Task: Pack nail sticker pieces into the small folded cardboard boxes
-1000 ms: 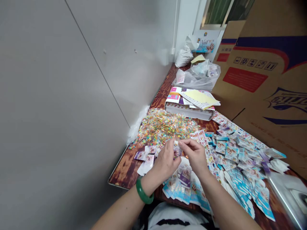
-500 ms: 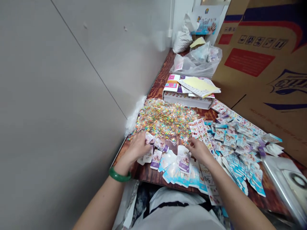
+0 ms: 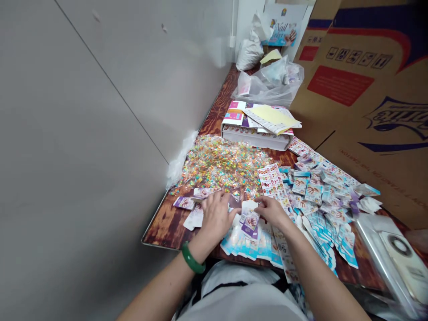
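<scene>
My left hand, with a green bangle on its wrist, lies palm down on the wooden table, its fingers bent over small purple-and-white cards; whether it grips one is hidden. My right hand pinches the edge of a small purple-and-white card just above a fan of blue-and-white cards. Beyond both hands lies a heap of clear packets with colourful bits. A sticker sheet rests beside my right hand.
A spread of small printed boxes and cards covers the table's right side. A flat white box with papers on top and a clear plastic bag lie further back. Large cardboard cartons stand at right, a grey wall at left.
My left hand has moved right from the table's left edge, and both hands have come together near the front. My right hand now pinches a purple card. The view has shifted a little.
</scene>
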The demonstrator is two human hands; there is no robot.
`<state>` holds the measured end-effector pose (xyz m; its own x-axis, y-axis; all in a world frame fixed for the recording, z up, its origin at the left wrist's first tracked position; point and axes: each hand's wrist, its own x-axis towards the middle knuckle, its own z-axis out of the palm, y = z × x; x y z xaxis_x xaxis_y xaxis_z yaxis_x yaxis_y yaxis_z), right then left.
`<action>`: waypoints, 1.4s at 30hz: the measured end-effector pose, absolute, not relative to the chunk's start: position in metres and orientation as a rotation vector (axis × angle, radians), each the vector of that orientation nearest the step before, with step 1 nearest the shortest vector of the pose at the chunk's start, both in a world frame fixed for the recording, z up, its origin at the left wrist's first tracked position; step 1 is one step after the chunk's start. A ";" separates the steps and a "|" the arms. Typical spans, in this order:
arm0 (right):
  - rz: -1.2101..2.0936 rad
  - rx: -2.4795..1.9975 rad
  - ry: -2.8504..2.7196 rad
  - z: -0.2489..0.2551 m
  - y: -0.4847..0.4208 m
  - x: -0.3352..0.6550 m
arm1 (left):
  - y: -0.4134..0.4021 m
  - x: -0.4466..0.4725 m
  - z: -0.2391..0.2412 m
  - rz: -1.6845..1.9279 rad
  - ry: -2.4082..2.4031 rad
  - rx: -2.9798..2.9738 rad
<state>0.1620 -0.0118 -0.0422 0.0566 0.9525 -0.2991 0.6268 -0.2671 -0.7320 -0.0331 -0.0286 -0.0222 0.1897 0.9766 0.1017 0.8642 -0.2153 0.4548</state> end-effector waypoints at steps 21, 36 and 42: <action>1.041 -1.509 -1.603 -0.001 -0.018 0.148 | -0.037 -0.012 -0.013 0.764 1.261 2.168; 1.133 -1.201 -1.099 0.003 -0.022 0.128 | -0.012 -0.022 0.008 0.914 0.987 1.428; 1.077 -1.165 -1.184 0.003 -0.024 0.130 | -0.011 -0.023 0.011 1.050 0.932 1.126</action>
